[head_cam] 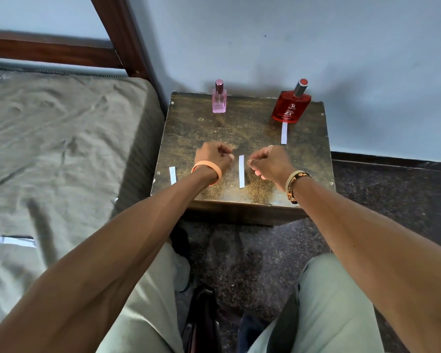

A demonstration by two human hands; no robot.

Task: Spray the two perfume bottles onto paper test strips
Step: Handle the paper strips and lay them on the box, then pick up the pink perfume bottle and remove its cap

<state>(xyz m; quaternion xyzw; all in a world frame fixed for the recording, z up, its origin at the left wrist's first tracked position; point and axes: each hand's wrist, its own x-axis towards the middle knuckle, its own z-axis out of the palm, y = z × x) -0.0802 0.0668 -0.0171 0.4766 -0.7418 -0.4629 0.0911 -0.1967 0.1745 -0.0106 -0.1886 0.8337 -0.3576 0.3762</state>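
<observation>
Left of my left hand (214, 159) lies the bed (61, 123), well apart from the work. Under both hands is the table (189, 133), its top worn and speckled. Beyond my right hand (271, 163), at the far edge, stands the red bottle (292, 105). Beyond my left hand stands the smaller pink bottle (219, 99). Both are upright and untouched.

Both my hands are clenched, fingers curled in, and I see nothing held in either. Between them lies the middle strip (241, 171), flat, touched by neither. The left strip (172, 175) lies just outside my left wrist. The far strip (284, 133) lies ahead of my right hand, its far end at the foot of the red bottle.

I judge that spraying has not begun. To do it well, I would take one bottle in the nearer hand and check for a cap. With the other hand I would lift one strip clear of the rest and aim the nozzle at it, so the two scents do not mix.
</observation>
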